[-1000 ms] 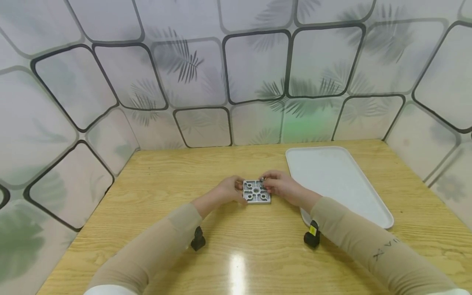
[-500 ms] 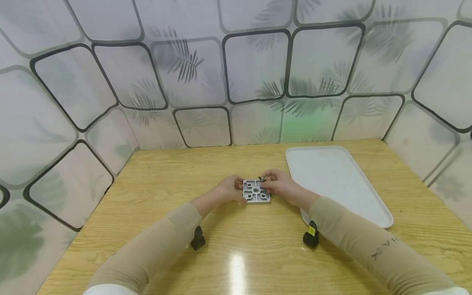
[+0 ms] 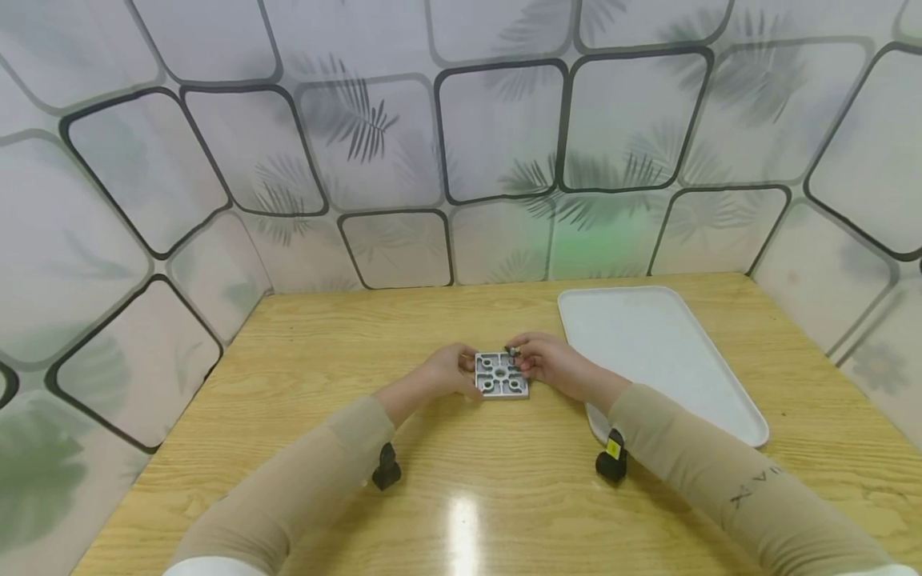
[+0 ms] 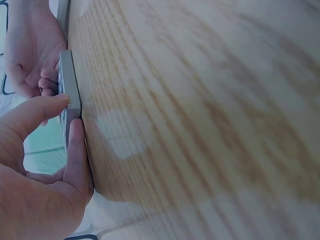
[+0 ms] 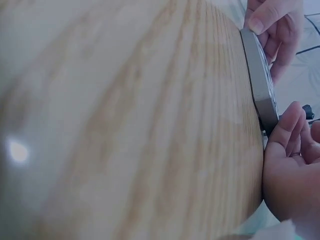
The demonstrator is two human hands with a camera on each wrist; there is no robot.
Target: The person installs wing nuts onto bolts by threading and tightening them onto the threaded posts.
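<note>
While the left hand [image 3: 452,372], half closed, grips the plate [image 3: 500,379] on the table [image 3: 346,344], the right hand [image 3: 553,365], nearly closed, pinches a small part [image 3: 512,351] at its far right corner. That corner seems unfinished; others look bare.

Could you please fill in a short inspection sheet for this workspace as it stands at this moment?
Surface: light wood-grain table, with a bright reflection toward the near edge.
Job's things: square metal plate, ribbed face up, with round sockets; small dark and silver part at its far right corner, too small to identify.
Clutter: nothing seen; one white tray sits at the right.
Grippers: left hand grips the plate's left side; right hand holds the small part. A black device hangs below each sleeve.
Cables: nothing seen.
Surroundings: patterned backdrop with rounded frames and leaf shapes, behind the table and at both sides.
</note>
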